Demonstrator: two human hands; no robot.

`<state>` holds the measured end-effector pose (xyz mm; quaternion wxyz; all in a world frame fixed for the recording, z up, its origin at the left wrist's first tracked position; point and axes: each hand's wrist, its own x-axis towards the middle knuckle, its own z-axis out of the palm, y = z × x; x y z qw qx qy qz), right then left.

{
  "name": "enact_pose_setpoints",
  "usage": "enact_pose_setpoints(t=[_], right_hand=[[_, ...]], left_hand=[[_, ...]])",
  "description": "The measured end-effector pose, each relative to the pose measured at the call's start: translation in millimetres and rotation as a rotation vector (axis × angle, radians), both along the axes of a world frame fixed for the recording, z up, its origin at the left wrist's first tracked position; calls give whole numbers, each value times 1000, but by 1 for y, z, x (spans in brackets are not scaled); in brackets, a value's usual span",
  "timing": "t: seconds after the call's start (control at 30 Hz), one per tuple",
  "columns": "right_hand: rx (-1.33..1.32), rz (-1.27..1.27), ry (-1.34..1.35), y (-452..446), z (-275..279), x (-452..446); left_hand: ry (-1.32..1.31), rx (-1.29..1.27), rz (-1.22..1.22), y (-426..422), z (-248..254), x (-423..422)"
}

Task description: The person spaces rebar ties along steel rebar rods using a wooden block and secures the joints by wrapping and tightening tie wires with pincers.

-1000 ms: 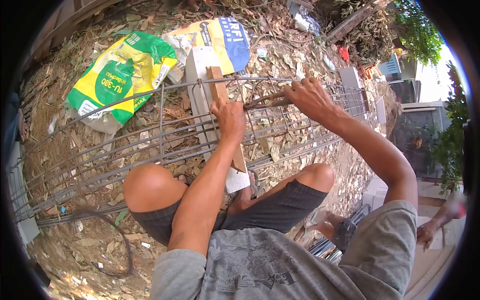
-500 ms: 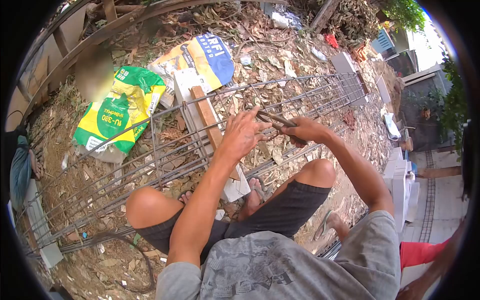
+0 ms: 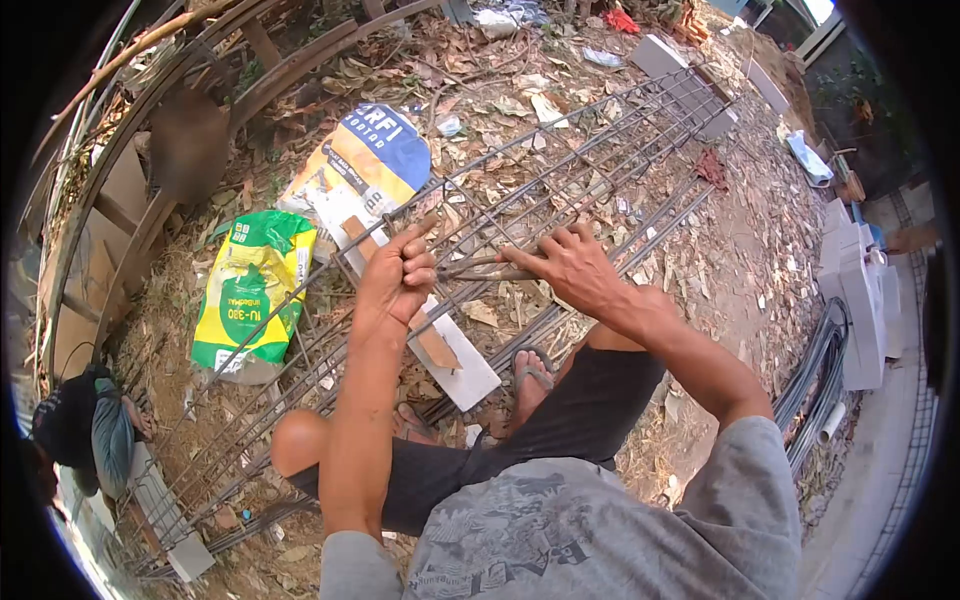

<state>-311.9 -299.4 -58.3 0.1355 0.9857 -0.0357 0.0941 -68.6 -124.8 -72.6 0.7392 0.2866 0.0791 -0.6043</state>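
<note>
My right hand (image 3: 575, 268) is wrapped round the handles of a pair of dark metal pliers (image 3: 485, 267), whose jaws point left towards my left hand (image 3: 397, 275). The left hand's fingers are curled in with the index finger stretched out; whatever they pinch is too small to make out. Both hands are over a long rebar cage (image 3: 640, 118) of thin steel bars, which runs from lower left to upper right. Under it, by my left wrist, lie a brown wooden strip (image 3: 436, 350) and a white block (image 3: 468, 378).
A green and yellow sack (image 3: 250, 300) and a blue and orange sack (image 3: 380, 150) lie beyond the cage. Another white block (image 3: 680, 75) supports its far end. Coiled dark tubing (image 3: 815, 370) lies at right. Another person (image 3: 112, 440) is at the left edge.
My view has shifted. The left hand has turned and curled its fingers, drawing away to the left. The right hand has moved left and now holds the pliers level, jaws by the left hand.
</note>
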Motion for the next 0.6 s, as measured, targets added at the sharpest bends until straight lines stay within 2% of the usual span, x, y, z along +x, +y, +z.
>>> enact_pose_setpoints(t=[0.1,0.17,0.23,0.3,0.33,0.37,0.43,0.47,0.5,0.53,0.57,0.6], right_hand=[[197,-102,-129,14,-26,-16],[299,-144,-267,15,-29,-23],[584,-311,-325,19,-34,-34],[864,-313,-404,22,-42,-24],[976,-313,-356,23,-45,-24],[1263,-364,-289,16,-65,-29],[1329,-243,-247,21,-65,-33],[1398,-463,146,-6,-78,-38],[1376,-292,-32,-41,-145,-50],[1334,-295,34,-53,-153,-53],[870,-366,216,-32,-116,-40],[387,-434,338,-4,-79,-40]], left_hand=[[45,-78,-39,24,35,11],[60,-118,-21,45,38,29],[56,-136,-40,56,24,33],[-40,-85,-17,56,21,17],[-2,-48,-4,51,14,6],[-40,-98,0,44,11,-5],[-105,-98,84,23,5,-31],[-137,-181,58,12,-3,-46],[-216,-135,80,13,17,-73],[-334,-117,66,-2,5,-89],[-492,-120,45,-3,7,-102],[-491,-78,141,3,7,-101]])
